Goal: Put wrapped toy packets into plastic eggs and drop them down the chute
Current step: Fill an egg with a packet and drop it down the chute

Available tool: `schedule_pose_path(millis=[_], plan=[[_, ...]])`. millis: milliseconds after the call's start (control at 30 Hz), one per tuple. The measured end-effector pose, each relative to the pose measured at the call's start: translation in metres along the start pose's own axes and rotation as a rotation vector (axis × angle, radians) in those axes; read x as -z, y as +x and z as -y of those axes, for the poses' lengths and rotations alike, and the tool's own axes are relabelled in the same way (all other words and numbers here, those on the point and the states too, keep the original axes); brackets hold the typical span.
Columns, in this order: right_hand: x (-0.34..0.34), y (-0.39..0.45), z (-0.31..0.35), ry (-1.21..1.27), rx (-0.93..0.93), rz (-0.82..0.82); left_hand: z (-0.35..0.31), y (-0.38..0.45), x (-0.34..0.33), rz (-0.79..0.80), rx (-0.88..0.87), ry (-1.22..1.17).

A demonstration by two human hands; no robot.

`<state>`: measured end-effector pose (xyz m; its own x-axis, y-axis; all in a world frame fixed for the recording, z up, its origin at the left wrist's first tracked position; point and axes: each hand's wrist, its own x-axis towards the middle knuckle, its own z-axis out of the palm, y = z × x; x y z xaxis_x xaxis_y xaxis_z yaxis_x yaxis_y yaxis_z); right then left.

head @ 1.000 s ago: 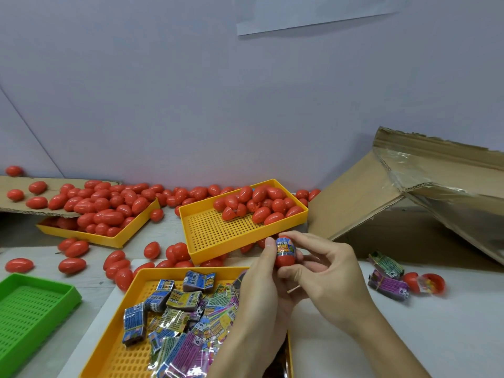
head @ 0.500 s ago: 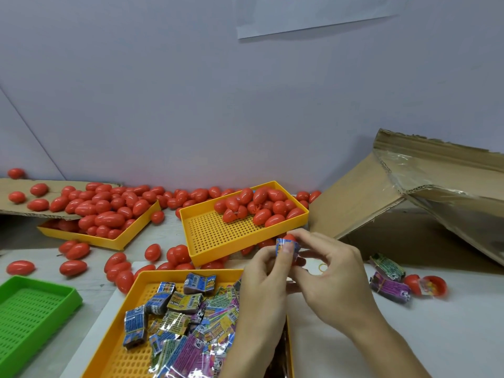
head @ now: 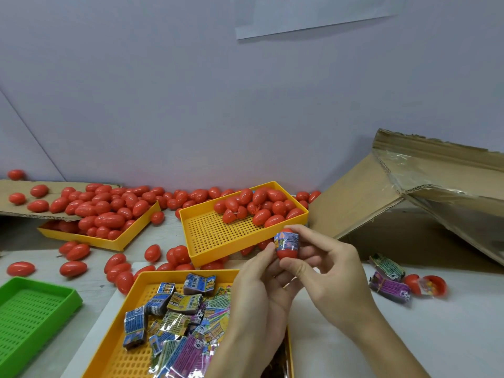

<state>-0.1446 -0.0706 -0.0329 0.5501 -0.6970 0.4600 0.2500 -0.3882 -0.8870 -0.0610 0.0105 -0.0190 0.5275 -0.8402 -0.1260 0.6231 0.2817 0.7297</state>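
Note:
Both hands meet at centre over the near yellow tray [head: 131,298], which holds several wrapped toy packets [head: 174,309]. My left hand [head: 256,296] and my right hand [head: 324,271] together pinch a red egg half [head: 286,252] with a blue wrapped packet [head: 286,239] sticking out of its top. A second yellow tray [head: 212,236] behind holds several red plastic eggs [head: 259,205]. The cardboard chute [head: 409,186] slopes at the right.
A third yellow tray [head: 90,238] at the left overflows with red eggs, and more lie loose on the table. A green tray [head: 32,317] sits at the near left. Two packets [head: 387,279] and an opened red egg [head: 431,286] lie at the right.
The packet has stayed between both hands while my fingers shifted around it; the red egg half now shows below the packet again. The view tilted slightly upward.

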Motion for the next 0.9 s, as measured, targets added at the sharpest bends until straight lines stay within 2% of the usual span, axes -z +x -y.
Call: schedule_pose_path(millis=[267, 467, 900], plan=[[-0.004, -0.001, -0.005, -0.006, -0.059, 0.063, 0.003, 0.002, 0.004, -0.124, -0.21, 0.227], [-0.004, 0.0, -0.006, 0.221, -0.167, 0.071, 0.0, 0.002, 0.004, -0.112, -0.249, 0.19], [-0.004, -0.001, -0.011, 0.273, -0.215, 0.056, -0.001, 0.001, 0.005, -0.06, -0.316, 0.375]])
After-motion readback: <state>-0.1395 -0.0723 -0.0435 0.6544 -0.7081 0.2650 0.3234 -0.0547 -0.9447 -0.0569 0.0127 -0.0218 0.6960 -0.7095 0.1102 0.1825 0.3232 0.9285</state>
